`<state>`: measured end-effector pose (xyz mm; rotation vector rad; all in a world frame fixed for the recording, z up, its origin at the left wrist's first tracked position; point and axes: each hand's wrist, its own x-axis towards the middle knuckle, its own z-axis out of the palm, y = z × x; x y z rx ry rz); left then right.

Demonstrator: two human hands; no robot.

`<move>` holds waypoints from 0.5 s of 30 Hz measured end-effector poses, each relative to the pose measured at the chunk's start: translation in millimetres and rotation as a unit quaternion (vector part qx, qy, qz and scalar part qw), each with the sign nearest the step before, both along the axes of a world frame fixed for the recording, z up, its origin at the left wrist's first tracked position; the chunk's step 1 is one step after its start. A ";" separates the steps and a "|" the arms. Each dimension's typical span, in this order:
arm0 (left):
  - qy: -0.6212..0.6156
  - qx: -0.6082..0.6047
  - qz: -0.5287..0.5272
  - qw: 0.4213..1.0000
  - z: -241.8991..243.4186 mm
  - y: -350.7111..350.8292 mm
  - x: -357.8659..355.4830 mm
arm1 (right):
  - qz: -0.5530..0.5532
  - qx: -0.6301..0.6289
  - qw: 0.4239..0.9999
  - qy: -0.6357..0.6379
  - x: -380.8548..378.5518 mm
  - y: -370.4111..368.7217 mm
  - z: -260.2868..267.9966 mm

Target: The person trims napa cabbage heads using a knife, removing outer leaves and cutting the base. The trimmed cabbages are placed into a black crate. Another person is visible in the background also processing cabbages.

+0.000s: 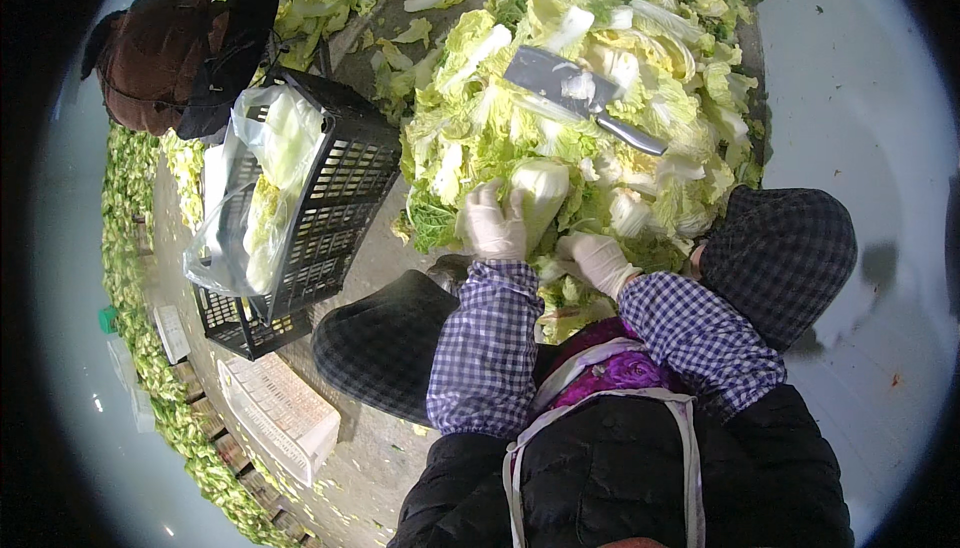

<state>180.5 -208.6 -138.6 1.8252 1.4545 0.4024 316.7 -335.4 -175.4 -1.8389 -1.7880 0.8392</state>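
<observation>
A pale napa cabbage head (543,186) lies before me on a heap of loose cabbage leaves (517,124), its white base pointing away. My left hand (495,227), in a whitish glove, grips it from the left side, with the thumb against it. Just to the right and nearer my body is my right hand (598,259), gloved too, with its fingers curled down by the cabbage's lower end. Whether those fingers pinch a leaf is hidden. Farther off, a cleaver (559,81) rests flat on the leaves, its metal handle towards the right and bits of cabbage on its blade.
At left stands a black plastic crate (330,203) lined with a clear bag (217,248) holding cabbages. Behind it is another person (161,52) in dark clothes. A white plastic basket (281,413) sits on the floor. Stacked cabbages (124,210) line the far left.
</observation>
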 end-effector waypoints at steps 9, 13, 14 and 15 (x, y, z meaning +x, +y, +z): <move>-0.326 -0.342 0.172 0.864 -11.7 43.7 12.5 | -0.098 -0.061 0.992 0.055 35.6 27.3 28.5; -0.417 -0.289 0.135 0.851 -1.4 59.5 -8.3 | -0.153 0.039 0.975 0.154 34.9 46.5 75.5; -0.431 -0.280 0.154 0.844 4.8 53.6 -4.7 | -0.129 0.106 0.977 0.133 27.5 54.9 82.2; -0.447 -0.272 0.171 0.835 10.9 43.5 3.6 | -0.117 0.173 0.972 0.105 21.9 61.7 88.2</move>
